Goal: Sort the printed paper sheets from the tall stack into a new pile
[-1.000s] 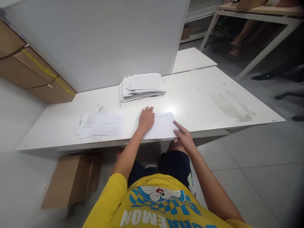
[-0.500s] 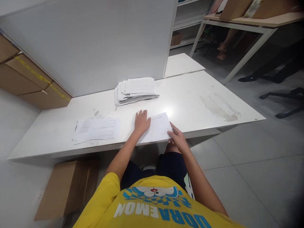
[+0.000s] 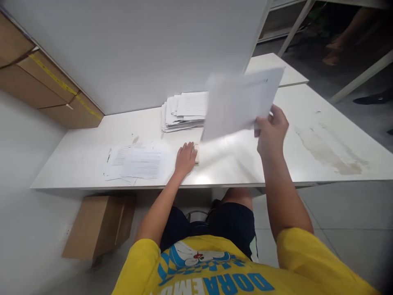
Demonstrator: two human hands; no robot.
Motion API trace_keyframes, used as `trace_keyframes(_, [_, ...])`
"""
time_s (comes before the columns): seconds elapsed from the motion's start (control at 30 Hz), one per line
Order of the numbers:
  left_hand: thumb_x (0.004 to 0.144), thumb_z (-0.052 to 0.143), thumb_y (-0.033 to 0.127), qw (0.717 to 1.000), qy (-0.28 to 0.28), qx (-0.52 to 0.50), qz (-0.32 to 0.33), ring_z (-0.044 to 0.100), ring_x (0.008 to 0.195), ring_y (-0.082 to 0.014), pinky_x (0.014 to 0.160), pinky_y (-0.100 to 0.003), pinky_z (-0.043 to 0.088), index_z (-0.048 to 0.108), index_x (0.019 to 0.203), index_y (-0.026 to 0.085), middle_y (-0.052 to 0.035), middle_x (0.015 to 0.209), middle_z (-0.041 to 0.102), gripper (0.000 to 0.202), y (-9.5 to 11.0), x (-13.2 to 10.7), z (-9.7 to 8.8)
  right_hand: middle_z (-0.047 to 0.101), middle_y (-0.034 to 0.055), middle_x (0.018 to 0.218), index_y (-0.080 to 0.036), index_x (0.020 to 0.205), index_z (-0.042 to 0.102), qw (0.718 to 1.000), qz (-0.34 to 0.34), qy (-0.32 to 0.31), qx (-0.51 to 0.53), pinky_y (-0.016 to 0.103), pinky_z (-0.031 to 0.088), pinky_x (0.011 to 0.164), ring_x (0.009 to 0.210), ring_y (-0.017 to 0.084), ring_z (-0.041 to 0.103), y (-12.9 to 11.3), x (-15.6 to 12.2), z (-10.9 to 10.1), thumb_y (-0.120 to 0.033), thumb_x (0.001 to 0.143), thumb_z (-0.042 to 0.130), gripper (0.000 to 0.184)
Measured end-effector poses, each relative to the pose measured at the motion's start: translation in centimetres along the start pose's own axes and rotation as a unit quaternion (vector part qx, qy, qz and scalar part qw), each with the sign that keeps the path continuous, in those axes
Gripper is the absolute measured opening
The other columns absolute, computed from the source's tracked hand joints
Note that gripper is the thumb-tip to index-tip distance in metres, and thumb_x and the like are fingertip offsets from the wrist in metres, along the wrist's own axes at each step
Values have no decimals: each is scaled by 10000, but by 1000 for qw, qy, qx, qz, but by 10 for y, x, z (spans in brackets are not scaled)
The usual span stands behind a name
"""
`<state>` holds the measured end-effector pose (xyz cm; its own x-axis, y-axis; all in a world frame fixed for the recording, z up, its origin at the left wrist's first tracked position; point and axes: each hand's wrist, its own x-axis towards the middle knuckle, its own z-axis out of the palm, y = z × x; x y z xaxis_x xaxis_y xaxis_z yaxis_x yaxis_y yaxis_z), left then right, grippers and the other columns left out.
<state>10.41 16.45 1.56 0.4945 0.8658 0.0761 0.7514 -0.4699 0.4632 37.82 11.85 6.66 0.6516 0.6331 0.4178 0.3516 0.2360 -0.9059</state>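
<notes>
A white sheet of paper (image 3: 236,102), blurred by motion, is raised at a tilt above the desk. My right hand (image 3: 272,129) pinches its lower right corner. My left hand (image 3: 186,157) lies flat on the desk, fingers stretched forward, partly covering a small cream-coloured block (image 3: 197,155) whose right side shows. Behind it, a thick stack of papers (image 3: 184,114) lies against the partition; the raised sheet hides its right end. To the left are several loosely overlapping printed sheets (image 3: 143,162).
The white desk (image 3: 215,172) runs across the view, with a grey partition (image 3: 153,53) along its back. Cardboard boxes (image 3: 52,82) stand at the far left, and another box (image 3: 89,225) sits under the desk. A person's foot (image 3: 333,53) shows at the upper right.
My right hand has lifted the sheet off the desk, up and to the right. This uncovers the cream-coloured block beside my left hand. The camera view has shifted.
</notes>
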Motion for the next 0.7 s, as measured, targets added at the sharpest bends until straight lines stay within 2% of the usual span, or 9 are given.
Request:
trace_keyframes(0.07, [1044, 264, 371, 1000, -4, -4, -10, 298, 1507, -219, 1244, -432, 237, 440, 1487, 184, -64, 1567, 429, 513, 3, -2, -1, 616, 23, 774, -205, 1134, 624, 997, 46, -34, 43, 280, 480, 502, 535, 121, 509, 18, 50, 48, -350, 853, 556, 324])
trace_keyframes(0.13, [1047, 241, 378, 1000, -7, -10, -12, 293, 1509, -208, 1248, -419, 230, 451, 1482, 177, -63, 1573, 418, 523, 4, -4, -1, 614, 36, 789, -159, 1098, 606, 993, 89, -79, 24, 292, 497, 543, 558, 120, 524, 37, 85, 94, -329, 851, 546, 306])
trace_keyframes(0.2, [1051, 218, 365, 1000, 0, -23, -14, 311, 1502, -198, 1247, -405, 233, 476, 1467, 172, -65, 1560, 438, 526, 4, -4, 0, 626, 81, 825, -103, 1085, 600, 989, 101, -90, -56, 329, 511, 622, 653, 153, 575, 54, 103, 127, -314, 870, 532, 308])
trace_keyframes(0.27, [1052, 213, 353, 999, 8, -37, -18, 329, 1493, -197, 1243, -401, 241, 496, 1453, 168, -67, 1545, 459, 524, 4, -4, 1, 640, 133, 899, -76, 1098, 605, 980, 75, -85, -163, 385, 509, 742, 809, 209, 618, 66, 108, 145, -316, 887, 541, 326])
trace_keyframes(0.37, [1051, 229, 354, 998, 12, -50, -23, 344, 1487, -203, 1236, -411, 253, 519, 1435, 167, -70, 1528, 482, 516, 5, -4, 5, 639, 190, 1033, -48, 1156, 606, 955, 40, -94, -277, 448, 451, 887, 1029, 288, 616, 73, 106, 147, -348, 915, 543, 391])
trace_keyframes(0.47, [1048, 241, 364, 998, 19, -59, -23, 345, 1486, -214, 1239, -407, 244, 516, 1435, 131, -87, 1519, 492, 528, 6, -5, 9, 558, 274, 1214, 72, 1234, 544, 929, 75, -114, -343, 429, 385, 930, 1166, 301, 582, 67, 98, 136, -328, 983, 399, 494])
trace_keyframes(0.53, [1046, 240, 378, 997, 20, -71, -19, 337, 1489, -219, 1243, -403, 235, 494, 1448, 105, -92, 1526, 483, 549, 6, -3, 14, 453, 332, 1323, 121, 1316, 455, 915, 100, -100, -377, 406, 354, 908, 1214, 275, 560, 61, 83, 123, -282, 994, 285, 544])
trace_keyframes(0.63, [1044, 228, 410, 995, 14, -98, -12, 324, 1495, -220, 1247, -411, 232, 484, 1456, 111, -80, 1534, 472, 570, 4, 3, 21, 440, 314, 1377, -3, 1435, 400, 922, 57, -72, -375, 395, 352, 861, 1154, 238, 587, 62, 46, 98, -269, 981, 390, 527])
trace_keyframes(0.7, [1041, 232, 422, 993, 11, -118, -13, 318, 1498, -227, 1251, -418, 226, 493, 1449, 114, -80, 1534, 473, 574, 4, 6, 23, 533, 271, 1297, -42, 1370, 494, 933, 34, -64, -353, 402, 353, 879, 1114, 244, 585, 68, 16, 78, -240, 961, 456, 456])
